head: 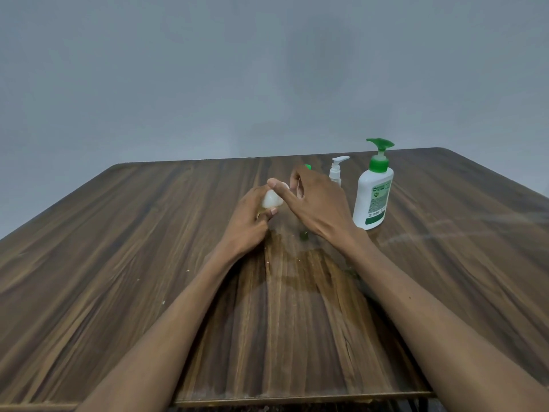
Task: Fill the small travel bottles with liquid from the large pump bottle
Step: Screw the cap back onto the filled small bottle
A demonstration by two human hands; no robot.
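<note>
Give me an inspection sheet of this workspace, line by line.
Surface: wooden table, smeared and wet-looking patches near the middle.
Job's things: large pump bottle upright, green pump on; small white-pump bottle upright beside it; small travel bottle held; a green cap shows behind the right hand.
Clutter: pale crumbs on the table.
Hands: left hand grips the small travel bottle; right hand touches its top with the thumb, fingers relaxed.
Cables: nothing seen.
Surroundings: plain grey wall.
</note>
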